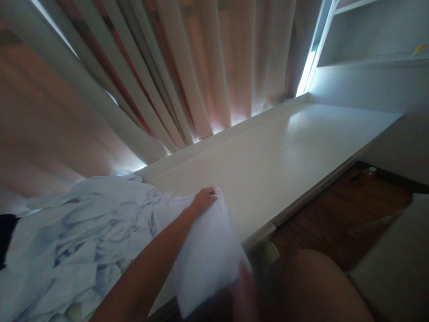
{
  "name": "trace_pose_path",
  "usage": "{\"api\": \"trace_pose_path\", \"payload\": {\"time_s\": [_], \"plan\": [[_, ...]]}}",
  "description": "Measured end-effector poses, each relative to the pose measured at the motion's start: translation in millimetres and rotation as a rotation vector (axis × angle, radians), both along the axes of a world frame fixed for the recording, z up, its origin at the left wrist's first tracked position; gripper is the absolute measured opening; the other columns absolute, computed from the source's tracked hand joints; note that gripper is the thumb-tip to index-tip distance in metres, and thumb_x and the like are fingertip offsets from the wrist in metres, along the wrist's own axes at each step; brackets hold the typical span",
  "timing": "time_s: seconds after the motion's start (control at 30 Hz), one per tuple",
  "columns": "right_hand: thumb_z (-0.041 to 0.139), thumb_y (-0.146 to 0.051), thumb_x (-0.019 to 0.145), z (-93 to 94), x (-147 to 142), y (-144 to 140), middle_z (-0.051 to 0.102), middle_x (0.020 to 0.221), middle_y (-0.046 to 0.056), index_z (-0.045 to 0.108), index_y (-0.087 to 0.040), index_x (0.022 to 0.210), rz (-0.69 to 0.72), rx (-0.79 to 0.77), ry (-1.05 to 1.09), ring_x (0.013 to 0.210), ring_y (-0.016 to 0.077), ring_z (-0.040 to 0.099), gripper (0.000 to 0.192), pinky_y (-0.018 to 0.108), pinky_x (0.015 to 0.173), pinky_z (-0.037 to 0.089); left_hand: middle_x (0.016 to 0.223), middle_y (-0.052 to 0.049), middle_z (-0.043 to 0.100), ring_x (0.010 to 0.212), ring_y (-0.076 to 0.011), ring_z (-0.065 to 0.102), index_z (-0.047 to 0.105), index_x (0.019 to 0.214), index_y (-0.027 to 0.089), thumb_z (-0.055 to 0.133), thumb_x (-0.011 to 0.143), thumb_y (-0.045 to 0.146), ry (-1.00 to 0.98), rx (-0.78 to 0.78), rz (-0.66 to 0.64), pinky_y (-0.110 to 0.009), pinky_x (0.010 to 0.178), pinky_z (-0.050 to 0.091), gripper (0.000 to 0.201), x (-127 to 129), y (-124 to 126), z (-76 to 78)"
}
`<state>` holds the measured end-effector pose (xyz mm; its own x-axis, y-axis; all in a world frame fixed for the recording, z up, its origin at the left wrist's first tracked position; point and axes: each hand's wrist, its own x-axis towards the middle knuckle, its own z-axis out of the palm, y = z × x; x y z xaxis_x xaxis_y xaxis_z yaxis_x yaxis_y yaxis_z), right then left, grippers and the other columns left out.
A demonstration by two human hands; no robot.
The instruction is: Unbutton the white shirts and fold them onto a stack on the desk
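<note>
A white cloth (206,250) lies over the front edge of the pale desk, part of it hanging down toward my lap. At its far corner, my left hand (203,200) has its fingers closed on the fabric. My right hand (245,286) is at the cloth's near right edge, smeared by motion and dark, so its fingers cannot be made out. To the left, a large crumpled heap of white fabric (110,223) sits beside my left forearm.
The long pale desk top (258,165) runs away to the right, toward a white shelf unit (362,85). Behind it hang beige curtains (214,58). Below are a brown wooden floor (321,223), my bare knee (318,286) and a grey surface (395,259) at right.
</note>
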<state>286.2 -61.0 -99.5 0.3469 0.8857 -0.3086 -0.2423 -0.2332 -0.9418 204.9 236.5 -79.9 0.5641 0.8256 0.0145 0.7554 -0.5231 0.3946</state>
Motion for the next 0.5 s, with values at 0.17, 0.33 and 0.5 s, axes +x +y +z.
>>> {"api": "trace_pose_path", "payload": {"time_s": [0.17, 0.33, 0.5], "plan": [[0.059, -0.037, 0.097, -17.6, -2, 0, 0.062, 0.126, 0.007, 0.063, -0.026, 0.119, 0.023, 0.031, 0.004, 0.107, 0.0222, 0.062, 0.026, 0.039, 0.086, 0.057, 0.091, -0.004, 0.065, 0.085, -0.0179, 0.057, 0.056, 0.088, 0.019, 0.048, 0.090, 0.033, -0.074, -0.020, 0.017, -0.029, 0.079, 0.046, 0.016, -18, 8, 15.6], [0.055, -0.059, 0.092, -31.7, -15, 13, 0.071, 0.108, 0.009, 0.065, -0.020, 0.121, -0.077, 0.011, 0.135, 0.087, 0.0240, 0.069, 0.049, 0.036, 0.067, 0.058, 0.097, -0.004, 0.066, 0.092, -0.0199, 0.059, 0.057, 0.099, 0.021, 0.047, 0.091, 0.039, -0.080, -0.026, -0.012, -0.033, 0.087, 0.046, 0.023, -52, 21, 50.0], [0.049, -0.077, 0.082, -36.7, -23, 28, 0.075, 0.094, 0.010, 0.068, -0.020, 0.116, -0.186, -0.031, 0.314, 0.081, 0.0288, 0.071, 0.069, 0.037, 0.060, 0.057, 0.104, -0.005, 0.068, 0.098, -0.0232, 0.062, 0.062, 0.105, 0.023, 0.050, 0.089, 0.040, -0.028, -0.042, -0.018, -0.040, 0.097, 0.044, 0.025, -71, 33, 64.2]]}}
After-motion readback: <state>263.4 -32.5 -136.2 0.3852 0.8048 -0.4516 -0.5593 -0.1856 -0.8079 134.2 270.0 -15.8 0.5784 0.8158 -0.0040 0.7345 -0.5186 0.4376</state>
